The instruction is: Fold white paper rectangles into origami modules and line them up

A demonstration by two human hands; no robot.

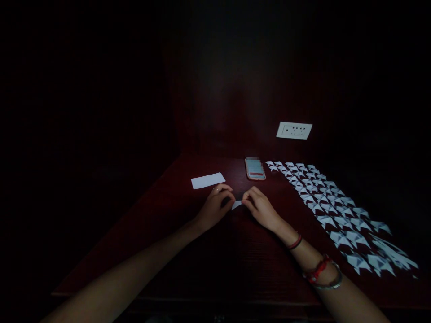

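Paper piece (237, 204), centre frame, sits between left hand (217, 207) and right hand (261, 208), each grip pinching one side, neither clearly nearer; long axis unclear.

Lit phone (256, 169) on dark table (151, 211), white wall socket (294, 130) beyond

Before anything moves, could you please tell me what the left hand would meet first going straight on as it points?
Beyond the small white paper at its fingertips, most likely the right hand, though depth is hard to judge here.
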